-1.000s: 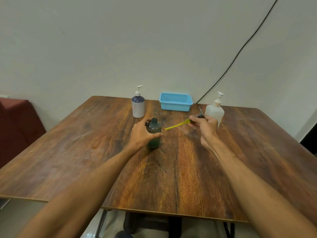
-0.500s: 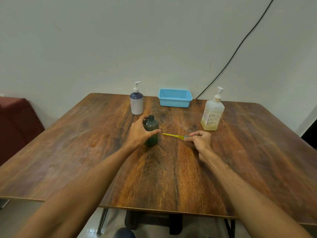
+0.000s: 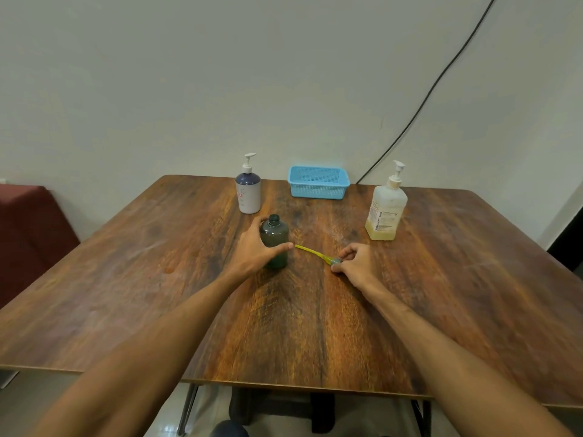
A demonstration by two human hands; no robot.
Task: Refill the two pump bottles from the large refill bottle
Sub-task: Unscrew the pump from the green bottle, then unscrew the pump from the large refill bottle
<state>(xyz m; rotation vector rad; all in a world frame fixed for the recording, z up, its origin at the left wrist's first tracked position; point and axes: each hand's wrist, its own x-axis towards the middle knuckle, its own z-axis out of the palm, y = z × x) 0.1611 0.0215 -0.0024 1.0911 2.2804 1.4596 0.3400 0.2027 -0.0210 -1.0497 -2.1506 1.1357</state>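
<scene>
Bottles number three on the wooden worktop (image 3: 299, 326), and none of them touch one another. Just above the middle of the frame a small dark green bottle (image 3: 275, 238) stands upright with its neck open, and the left hand (image 3: 252, 252) is wrapped round it from the left, thumb across the front. Right of it lies one loose pump (image 3: 312, 252), its yellow tube flat on the wood and pointing toward the green bottle, the tip close to the thumb but apart from it. The right hand (image 3: 355, 263) rests on the worktop with its fingers curled, pinching the grey head of that pump. Behind the green bottle, toward the upper middle, stands a white pump bottle (image 3: 248, 192) with a dark blue shoulder and its pump fitted. The large refill bottle (image 3: 385, 212) stands well to the right, upright, pump on, with a shallow layer of yellowish liquid at its base. Between those two, at the far edge, sits one blue mesh basket (image 3: 318, 182). One black cable (image 3: 426, 99) slants down the wall from the upper right to behind the worktop. A dark red seat (image 3: 31, 228) shows at the left edge. Nothing lies between the right hand and the refill bottle.
</scene>
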